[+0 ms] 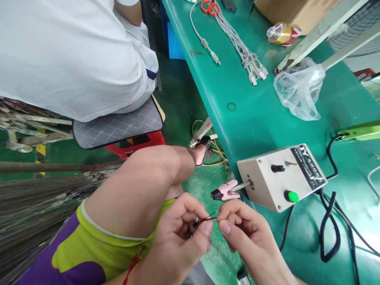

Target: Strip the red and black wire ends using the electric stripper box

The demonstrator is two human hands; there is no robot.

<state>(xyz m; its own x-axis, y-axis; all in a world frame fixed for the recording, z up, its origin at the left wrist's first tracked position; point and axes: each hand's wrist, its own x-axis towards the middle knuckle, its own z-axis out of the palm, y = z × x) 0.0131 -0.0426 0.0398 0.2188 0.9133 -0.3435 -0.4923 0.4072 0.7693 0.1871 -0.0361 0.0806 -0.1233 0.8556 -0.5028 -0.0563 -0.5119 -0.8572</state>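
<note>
Thin dark wires (pixel 210 217) run between my two hands, held over my lap beside the bench edge. My left hand (pixel 182 233) is closed, pinching the wires between thumb and forefinger. A red string circles that wrist. My right hand (pixel 246 233) pinches the wire's orange-copper end between thumb and forefinger. Just above the hands, a pink clip (pixel 228 191) with dark jaws sits on the metal shaft of a beige machine box (pixel 277 178). The box carries a black knob, a toggle switch and a green button. What lies inside my left palm is mostly hidden.
On the green bench (pixel 237 130) lie grey USB cables (pixel 237 39), red scissors (pixel 209 7), a plastic bottle (pixel 283 34), a plastic bag (pixel 301 89) and black cords (pixel 329 233). A person in white (pixel 80 51) sits at upper left. Bundled cables (pixel 44 221) hang at lower left.
</note>
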